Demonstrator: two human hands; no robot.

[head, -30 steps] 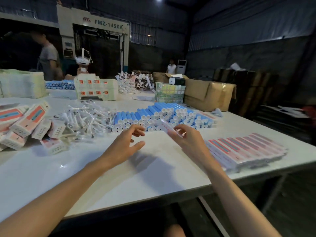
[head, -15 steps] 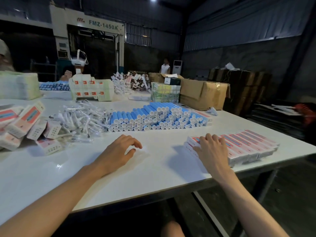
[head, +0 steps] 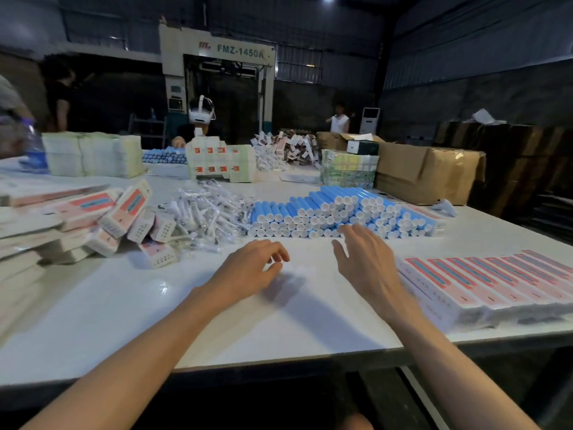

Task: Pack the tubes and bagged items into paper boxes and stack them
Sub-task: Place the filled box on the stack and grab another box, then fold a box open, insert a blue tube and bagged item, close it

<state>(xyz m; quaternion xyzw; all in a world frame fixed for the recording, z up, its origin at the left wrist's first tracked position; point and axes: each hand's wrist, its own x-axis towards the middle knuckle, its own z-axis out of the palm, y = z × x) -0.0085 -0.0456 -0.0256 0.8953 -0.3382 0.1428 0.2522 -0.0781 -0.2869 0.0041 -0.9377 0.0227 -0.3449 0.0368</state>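
Left hand (head: pixel 252 270) empty over the tabletop (head: pixel 139 321), fingers loosely curled. Right hand (head: pixel 366 262) empty, fingers spread, beside the tubes (head: pixel 335 212). Bagged items (head: pixel 210 212) lie left of them, boxes (head: pixel 483 280) right.

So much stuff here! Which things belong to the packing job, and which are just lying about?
Job: blue tubes, bagged items, heap of pink boxes, row of boxes by the right hand.
Lying about: brown carton, big machine at the back.

Right hand (head: pixel 366 265) near blue tubes (head: pixel 322 209)
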